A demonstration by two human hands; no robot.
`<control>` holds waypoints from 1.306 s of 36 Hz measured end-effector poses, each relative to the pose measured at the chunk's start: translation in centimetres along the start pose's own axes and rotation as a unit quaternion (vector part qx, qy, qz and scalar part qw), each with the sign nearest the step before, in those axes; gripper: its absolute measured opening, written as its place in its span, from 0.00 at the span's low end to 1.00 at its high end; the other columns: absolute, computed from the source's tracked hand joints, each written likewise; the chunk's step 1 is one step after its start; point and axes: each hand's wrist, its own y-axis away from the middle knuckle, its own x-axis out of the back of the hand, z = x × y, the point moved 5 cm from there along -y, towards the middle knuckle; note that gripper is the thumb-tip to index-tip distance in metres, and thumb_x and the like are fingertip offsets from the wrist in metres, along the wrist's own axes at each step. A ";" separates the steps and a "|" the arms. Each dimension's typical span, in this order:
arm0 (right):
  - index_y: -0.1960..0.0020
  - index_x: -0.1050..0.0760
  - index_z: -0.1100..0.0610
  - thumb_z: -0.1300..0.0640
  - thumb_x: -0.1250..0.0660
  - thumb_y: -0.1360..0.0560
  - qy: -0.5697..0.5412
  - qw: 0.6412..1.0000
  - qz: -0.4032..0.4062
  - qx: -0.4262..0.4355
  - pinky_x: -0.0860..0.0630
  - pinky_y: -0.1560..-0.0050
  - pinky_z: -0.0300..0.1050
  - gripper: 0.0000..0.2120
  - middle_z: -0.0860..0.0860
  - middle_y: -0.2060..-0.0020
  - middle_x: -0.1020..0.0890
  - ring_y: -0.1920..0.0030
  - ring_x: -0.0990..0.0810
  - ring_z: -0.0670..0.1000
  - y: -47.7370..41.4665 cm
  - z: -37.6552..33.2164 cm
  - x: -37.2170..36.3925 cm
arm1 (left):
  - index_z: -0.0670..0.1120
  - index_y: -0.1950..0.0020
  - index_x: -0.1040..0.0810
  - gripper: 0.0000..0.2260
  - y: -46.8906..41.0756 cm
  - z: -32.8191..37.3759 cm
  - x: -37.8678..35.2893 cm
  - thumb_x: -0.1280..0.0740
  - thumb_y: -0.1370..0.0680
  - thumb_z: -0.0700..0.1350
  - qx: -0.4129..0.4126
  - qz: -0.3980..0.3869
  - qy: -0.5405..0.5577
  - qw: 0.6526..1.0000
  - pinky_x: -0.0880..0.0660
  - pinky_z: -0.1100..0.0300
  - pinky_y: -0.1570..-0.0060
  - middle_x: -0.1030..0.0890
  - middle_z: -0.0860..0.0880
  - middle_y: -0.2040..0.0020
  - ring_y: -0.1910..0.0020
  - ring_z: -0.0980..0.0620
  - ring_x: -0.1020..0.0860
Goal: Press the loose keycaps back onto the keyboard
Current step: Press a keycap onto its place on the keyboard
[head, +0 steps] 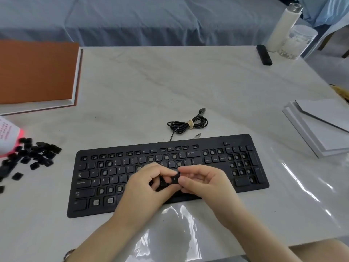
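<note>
A black keyboard (245,178) lies on the white table with many keycaps off, showing pale stems. Both my hands hover over its middle rows. My right hand (202,178) pinches a black keycap (174,179) marked J between thumb and fingers. My left hand (149,184) has its fingers curled round one or more other dark keycaps, and its fingertips touch the J keycap too. A pile of loose black keycaps (32,155) lies on the table to the left of the keyboard.
The keyboard's coiled cable (187,124) lies just behind it. An orange-covered book (37,72) sits back left, a pink-and-white item (9,137) by the keycap pile, stacked white sheets (319,127) on the right, bottles (283,27) and a black stick (264,54) back right.
</note>
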 end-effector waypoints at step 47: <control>0.49 0.18 0.52 0.57 0.29 0.29 0.470 0.864 0.006 0.181 0.40 0.51 0.20 0.09 0.38 0.59 0.29 0.54 0.32 0.39 -4.7 2.3 -5.5 | 0.55 0.53 0.22 0.15 4.3 -7.3 9.0 0.26 0.30 0.37 0.096 0.130 -0.014 0.987 0.29 0.73 0.61 0.21 0.54 0.62 0.65 0.57 0.26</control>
